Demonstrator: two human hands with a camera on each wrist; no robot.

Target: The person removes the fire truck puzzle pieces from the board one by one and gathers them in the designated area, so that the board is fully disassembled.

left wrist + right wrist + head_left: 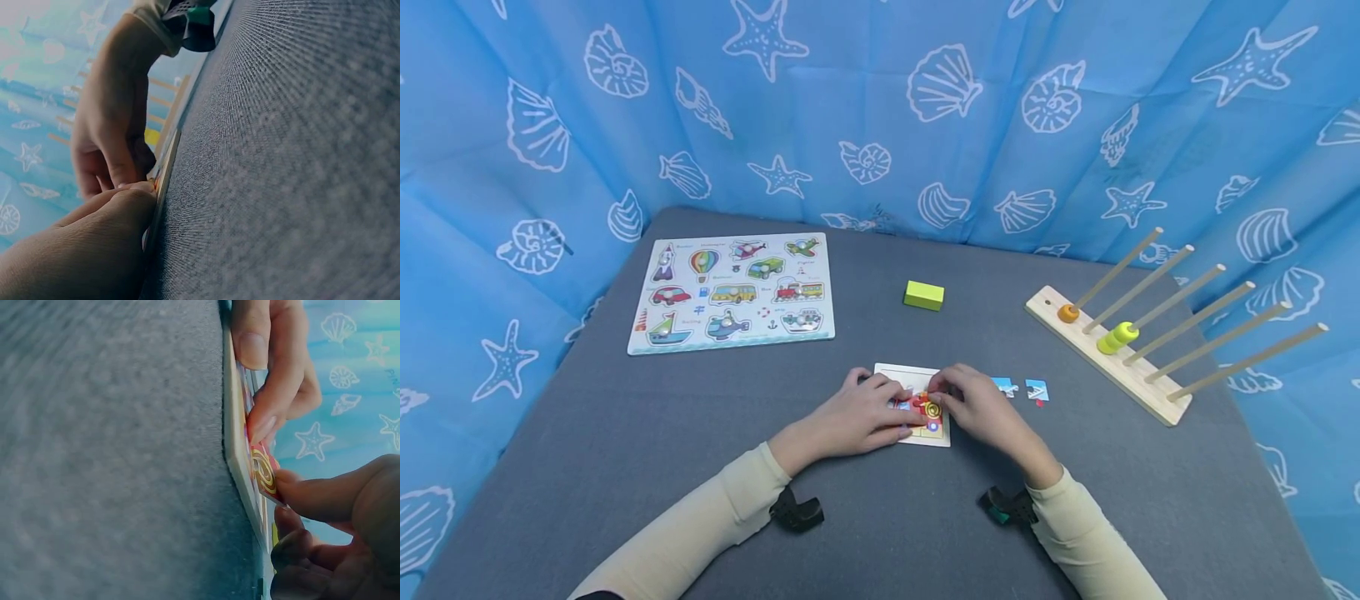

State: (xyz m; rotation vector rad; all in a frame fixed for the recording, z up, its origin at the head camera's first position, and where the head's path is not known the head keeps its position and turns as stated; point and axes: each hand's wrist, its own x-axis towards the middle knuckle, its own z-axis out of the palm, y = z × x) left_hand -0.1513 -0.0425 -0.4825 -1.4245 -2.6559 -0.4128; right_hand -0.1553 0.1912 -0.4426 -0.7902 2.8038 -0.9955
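Note:
A small jigsaw puzzle board [891, 367] with a pale frame lies flat on the grey table, partly covered by both hands. My left hand [863, 417] rests over its left side, fingers stretched onto the pieces. From the right, my right hand [983, 407] pinches a red puzzle piece [264, 470] with a yellow swirl between thumb and finger. In the right wrist view this piece is tilted, its near edge raised off the board. One left fingertip touches or nearly touches its far end. Two loose puzzle pieces, one blue and white [1004, 386] and another with red [1037, 390], lie right of the board.
A vehicle peg puzzle [752, 321] lies at the back left. The green block [923, 295] sits behind the small board. To the right stands a wooden peg rack [1138, 379] with tall rods, an orange bead and several yellow-green beads. A blue shell-patterned curtain [865, 100] hangs behind.

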